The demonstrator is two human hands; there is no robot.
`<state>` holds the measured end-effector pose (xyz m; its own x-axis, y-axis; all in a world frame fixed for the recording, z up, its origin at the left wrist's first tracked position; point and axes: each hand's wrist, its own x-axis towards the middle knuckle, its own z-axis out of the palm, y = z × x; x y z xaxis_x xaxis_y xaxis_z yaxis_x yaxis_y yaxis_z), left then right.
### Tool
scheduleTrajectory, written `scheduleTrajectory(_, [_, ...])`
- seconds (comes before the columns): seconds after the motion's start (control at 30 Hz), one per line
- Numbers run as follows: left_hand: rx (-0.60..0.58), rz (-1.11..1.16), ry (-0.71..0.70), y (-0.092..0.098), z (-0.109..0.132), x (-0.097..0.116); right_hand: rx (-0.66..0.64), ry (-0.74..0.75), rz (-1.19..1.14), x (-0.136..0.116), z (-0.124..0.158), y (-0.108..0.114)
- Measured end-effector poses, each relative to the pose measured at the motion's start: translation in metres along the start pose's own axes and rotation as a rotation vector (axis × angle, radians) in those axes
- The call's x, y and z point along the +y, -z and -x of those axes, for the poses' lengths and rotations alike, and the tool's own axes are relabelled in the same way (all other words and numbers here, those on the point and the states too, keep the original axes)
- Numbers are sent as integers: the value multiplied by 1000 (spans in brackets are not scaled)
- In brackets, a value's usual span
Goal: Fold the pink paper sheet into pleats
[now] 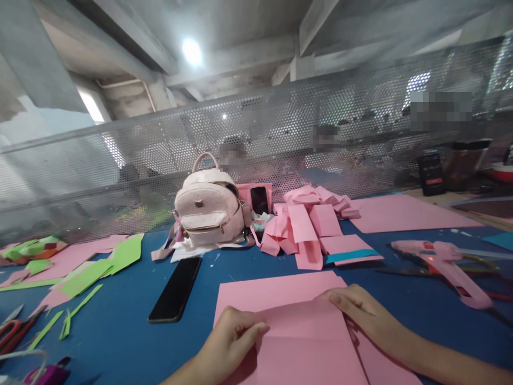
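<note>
Several pink paper sheets (304,350) lie in front of me on the blue tabletop, the top one lifted and bent at its far edge. My left hand (232,342) is closed on the left side of that top sheet, thumb on top. At the far right corner, my right hand (360,307) pinches the same sheet, its fingertips partly hidden behind the paper. A black phone (175,291) lies flat beyond my left hand. Right of my right hand rests a pink glue gun (449,267) with a small red light lit.
A white backpack (210,211) stands at the back beside a heap of pink paper strips (306,222). Green paper pieces (94,272) and red-handled scissors (18,331) lie left. A perforated metal screen (264,133) closes the far side, with people behind it. A large pink sheet (417,213) lies back right.
</note>
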<state>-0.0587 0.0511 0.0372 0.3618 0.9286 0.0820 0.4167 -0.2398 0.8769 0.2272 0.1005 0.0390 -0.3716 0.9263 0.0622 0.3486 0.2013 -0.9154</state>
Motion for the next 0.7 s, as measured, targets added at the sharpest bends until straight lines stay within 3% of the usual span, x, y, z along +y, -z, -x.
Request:
scheduleTrajectory(0.37, [92, 160, 88, 4, -8, -10, 18, -23, 166, 0, 0, 1])
scheduleTrajectory(0.7, [16, 427, 82, 6, -9, -5, 28, -101, 183, -1, 1, 0])
